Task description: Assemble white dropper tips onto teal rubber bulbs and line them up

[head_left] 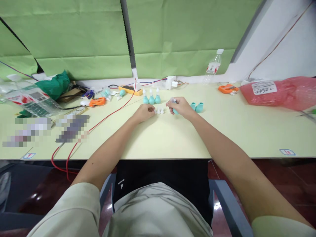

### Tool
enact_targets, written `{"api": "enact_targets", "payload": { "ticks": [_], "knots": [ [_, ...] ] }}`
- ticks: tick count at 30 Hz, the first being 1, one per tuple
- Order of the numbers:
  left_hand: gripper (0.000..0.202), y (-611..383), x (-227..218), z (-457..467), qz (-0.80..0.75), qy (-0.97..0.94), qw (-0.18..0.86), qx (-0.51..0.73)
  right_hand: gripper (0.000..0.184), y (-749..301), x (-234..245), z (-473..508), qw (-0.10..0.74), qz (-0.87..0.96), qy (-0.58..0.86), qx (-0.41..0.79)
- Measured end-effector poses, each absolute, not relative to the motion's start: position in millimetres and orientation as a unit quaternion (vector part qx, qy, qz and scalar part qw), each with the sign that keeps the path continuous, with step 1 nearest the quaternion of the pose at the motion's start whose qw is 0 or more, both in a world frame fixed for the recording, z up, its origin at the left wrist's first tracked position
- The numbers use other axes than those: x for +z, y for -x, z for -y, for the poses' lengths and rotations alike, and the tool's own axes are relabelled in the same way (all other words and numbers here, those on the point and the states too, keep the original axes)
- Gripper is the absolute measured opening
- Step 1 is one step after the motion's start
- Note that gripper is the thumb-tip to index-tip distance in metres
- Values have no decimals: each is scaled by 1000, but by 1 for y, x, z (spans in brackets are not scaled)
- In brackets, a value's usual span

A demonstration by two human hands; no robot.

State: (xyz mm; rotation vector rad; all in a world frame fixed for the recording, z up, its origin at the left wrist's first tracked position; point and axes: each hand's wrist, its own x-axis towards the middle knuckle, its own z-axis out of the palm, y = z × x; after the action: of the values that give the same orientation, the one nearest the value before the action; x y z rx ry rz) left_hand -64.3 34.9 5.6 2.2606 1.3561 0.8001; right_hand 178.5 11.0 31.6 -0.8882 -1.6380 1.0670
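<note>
My right hand (178,106) is closed around a teal rubber bulb (175,111), with a small white tip (173,99) showing at its top between the fingers. My left hand (145,112) rests low over the table, thumb and fingers pinched at the leftmost of several small white tips (158,111) in a short row. Behind it stand three teal bulbs (151,99) with white tips pointing up. Two open-necked teal bulbs (199,107) without tips are beside my right wrist, the nearer one partly covered.
An orange power strip (128,90) and white plugs (171,82) lie along the back. A red cable (108,115) crosses the table's left side. Orange cutters (97,102), bags and a plastic bottle are left; another bottle (214,65) and a red bag (276,93) are right.
</note>
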Motion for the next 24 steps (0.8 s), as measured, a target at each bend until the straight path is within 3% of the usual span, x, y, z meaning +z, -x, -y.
{"api": "enact_targets", "payload": {
  "ticks": [5, 8, 14, 19, 24],
  "knots": [
    [24, 60, 19, -26, -506, -780, 115, 350, 16, -174, 27, -8, 417, 690, 376, 458],
    [21, 50, 27, -12, -447, -797, 108, 391, 22, -170, 24, -8, 393, 688, 367, 488],
    [19, 29, 29, 7, -378, -826, 110, 403, 17, -163, 20, -6, 360, 730, 298, 498],
    [14, 28, 26, 6, -387, -806, 172, 414, 18, -160, 18, -4, 375, 731, 334, 462],
    [23, 29, 26, 1, -378, -769, 263, 443, 15, -161, 14, -6, 376, 750, 362, 407]
  ]
}}
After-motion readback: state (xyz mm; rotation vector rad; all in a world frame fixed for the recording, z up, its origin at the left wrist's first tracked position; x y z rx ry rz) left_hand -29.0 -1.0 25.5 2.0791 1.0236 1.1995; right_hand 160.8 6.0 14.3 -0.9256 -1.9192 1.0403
